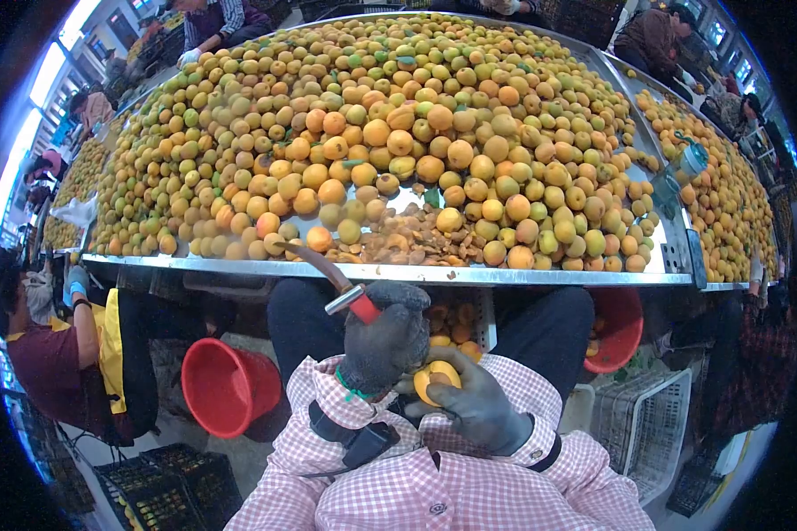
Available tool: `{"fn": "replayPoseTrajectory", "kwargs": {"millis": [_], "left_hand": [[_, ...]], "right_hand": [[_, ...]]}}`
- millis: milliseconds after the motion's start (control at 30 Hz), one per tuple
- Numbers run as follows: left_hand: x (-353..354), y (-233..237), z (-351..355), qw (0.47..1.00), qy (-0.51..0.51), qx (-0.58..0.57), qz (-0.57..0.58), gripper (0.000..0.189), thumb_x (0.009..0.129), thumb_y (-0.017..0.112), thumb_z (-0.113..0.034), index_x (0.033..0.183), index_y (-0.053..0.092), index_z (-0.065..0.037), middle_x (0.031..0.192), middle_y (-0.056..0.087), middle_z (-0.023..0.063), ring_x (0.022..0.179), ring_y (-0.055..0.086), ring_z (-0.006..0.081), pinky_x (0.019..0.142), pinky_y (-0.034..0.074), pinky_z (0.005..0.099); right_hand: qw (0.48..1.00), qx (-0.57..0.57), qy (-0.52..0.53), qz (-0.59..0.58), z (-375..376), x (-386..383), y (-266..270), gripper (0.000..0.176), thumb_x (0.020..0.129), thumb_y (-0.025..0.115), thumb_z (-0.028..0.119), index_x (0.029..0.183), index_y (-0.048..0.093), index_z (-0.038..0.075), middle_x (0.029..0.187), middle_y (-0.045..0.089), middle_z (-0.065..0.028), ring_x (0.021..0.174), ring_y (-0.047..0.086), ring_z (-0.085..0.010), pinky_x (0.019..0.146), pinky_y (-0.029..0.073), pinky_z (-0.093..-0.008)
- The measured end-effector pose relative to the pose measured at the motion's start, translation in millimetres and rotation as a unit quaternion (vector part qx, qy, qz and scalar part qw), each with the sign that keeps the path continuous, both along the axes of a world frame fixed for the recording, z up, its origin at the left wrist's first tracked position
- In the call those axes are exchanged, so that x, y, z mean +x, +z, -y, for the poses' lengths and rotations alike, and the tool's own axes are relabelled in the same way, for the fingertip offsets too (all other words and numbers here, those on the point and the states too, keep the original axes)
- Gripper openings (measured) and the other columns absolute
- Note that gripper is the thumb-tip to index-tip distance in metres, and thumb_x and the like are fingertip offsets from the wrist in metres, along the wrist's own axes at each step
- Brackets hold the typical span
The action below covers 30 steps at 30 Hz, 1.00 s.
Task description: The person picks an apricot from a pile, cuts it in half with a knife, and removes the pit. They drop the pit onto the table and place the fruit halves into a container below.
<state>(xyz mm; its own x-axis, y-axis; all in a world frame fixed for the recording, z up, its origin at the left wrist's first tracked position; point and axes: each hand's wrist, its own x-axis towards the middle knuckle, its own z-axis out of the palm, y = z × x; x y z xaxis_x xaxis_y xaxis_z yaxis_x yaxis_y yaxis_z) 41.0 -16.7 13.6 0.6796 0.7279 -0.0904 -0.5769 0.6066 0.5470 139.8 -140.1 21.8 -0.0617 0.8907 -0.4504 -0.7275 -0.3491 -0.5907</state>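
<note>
My left hand (385, 338), in a dark grey knit glove with a green string at the wrist, is closed around the red handle of a knife (321, 270). The knife's curved brownish blade points up and left, beside the table's front edge. My right hand (485, 409), in a grey glove, grips a cut apricot (436, 384) in front of my chest. Its orange flesh faces up, with a brown pit or hollow in the middle. The two hands are close together over my lap. Below the table edge, several apricots (456, 329) show between my knees, partly hidden.
A metal-rimmed table (390, 271) carries a large heap of apricots (363, 133), with brown pits (407, 239) near its front. Red buckets (228, 387) stand on both sides; crates (642, 425) are on the floor. A bottle (682, 164) stands at the right divider. Co-workers sit around.
</note>
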Motion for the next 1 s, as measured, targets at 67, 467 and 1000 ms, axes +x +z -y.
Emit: {"fn": "replayPoseTrajectory", "kwargs": {"millis": [67,467,1000], "left_hand": [[3,-3,4,0.998,0.052,0.024,-0.037,0.019,0.088,0.057,-0.021,0.084,0.05,-0.003,0.059,0.044,0.0018,0.045,0.042,0.0127,0.039,0.037,0.027],[11,-16,11,0.982,-0.065,0.166,0.056,0.029,0.083,0.063,-0.023,0.102,0.053,-0.002,0.084,0.055,0.0086,0.069,0.057,0.0193,0.056,0.047,0.0321],[-1,-13,11,0.99,0.121,0.058,0.05,0.026,0.093,0.05,-0.033,0.096,0.055,-0.008,0.073,0.053,0.0039,0.049,0.048,0.0143,0.041,0.039,0.0292]], "right_hand": [[0.998,0.006,0.02,0.051,2,4,5,0.047,0.088,0.057,0.015,0.127,0.036,-0.001,0.115,0.05,-0.0138,0.094,0.06,-0.0197,0.075,0.054,-0.03],[0.985,-0.056,0.005,0.163,6,1,-4,0.033,0.082,0.066,0.012,0.109,0.05,0.004,0.091,0.057,-0.0037,0.073,0.056,-0.0084,0.063,0.047,-0.0207],[0.94,0.081,-0.012,0.331,15,-1,-12,0.038,0.083,0.062,0.01,0.115,0.043,0.003,0.092,0.053,-0.0073,0.073,0.055,-0.0121,0.065,0.048,-0.0241]]}}
